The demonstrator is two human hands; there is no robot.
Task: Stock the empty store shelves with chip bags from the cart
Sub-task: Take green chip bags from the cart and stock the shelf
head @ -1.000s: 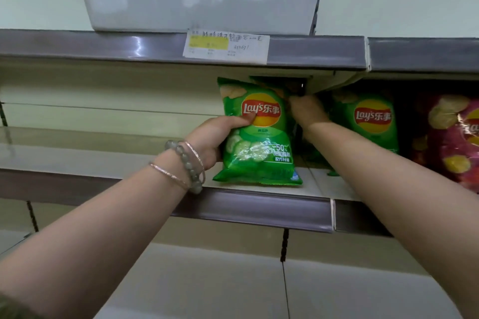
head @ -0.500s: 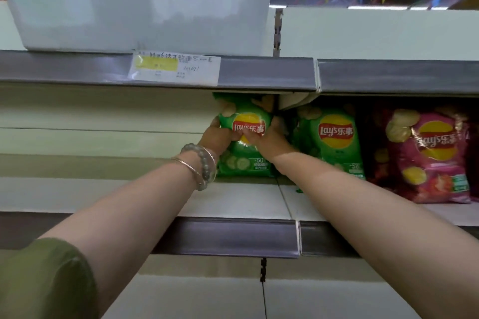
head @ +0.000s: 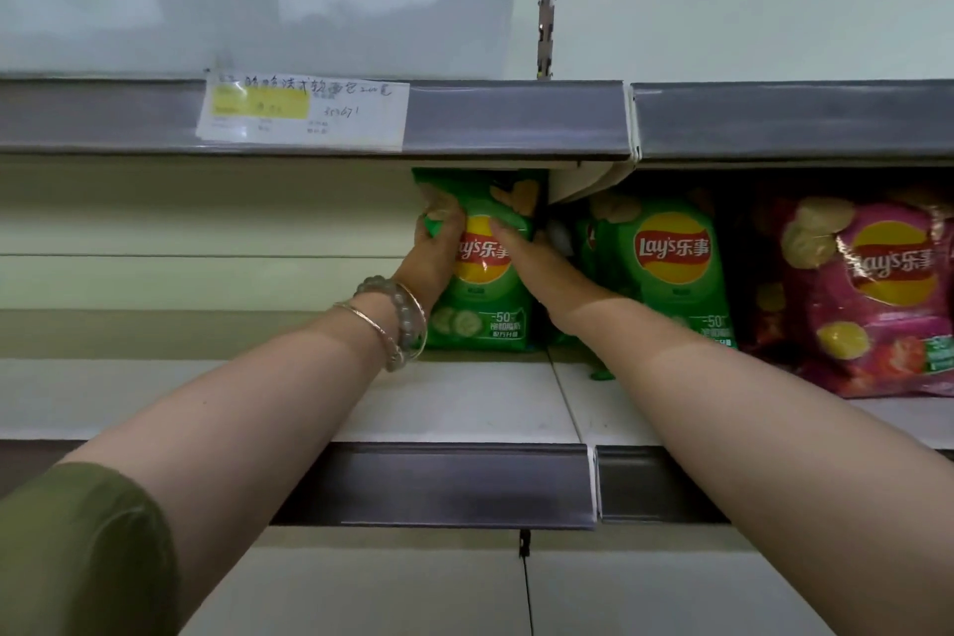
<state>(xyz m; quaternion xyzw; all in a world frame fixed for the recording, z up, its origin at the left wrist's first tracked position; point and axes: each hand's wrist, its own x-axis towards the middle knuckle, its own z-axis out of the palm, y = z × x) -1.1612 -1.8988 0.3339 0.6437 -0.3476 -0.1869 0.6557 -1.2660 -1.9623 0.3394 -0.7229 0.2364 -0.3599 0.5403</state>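
A green Lay's chip bag (head: 482, 315) stands upright at the back of the middle shelf (head: 454, 403), just left of the shelf joint. My left hand (head: 436, 248), with bracelets on the wrist, grips the bag's upper left edge. My right hand (head: 531, 263) lies against the bag's front and right side, fingers stretched up over the logo. A second green Lay's bag (head: 671, 269) stands right beside it, past the joint.
A pink-red Lay's bag (head: 872, 300) stands further right on the same shelf. The upper shelf's grey rail carries a paper price label (head: 302, 114). To the left of the green bag the shelf is bare. A lower shelf surface (head: 413, 594) shows below.
The green bag went from the shelf's front edge to the back. My right hand came off the neighbouring bag's area onto this bag's front. My view shifted left and closer.
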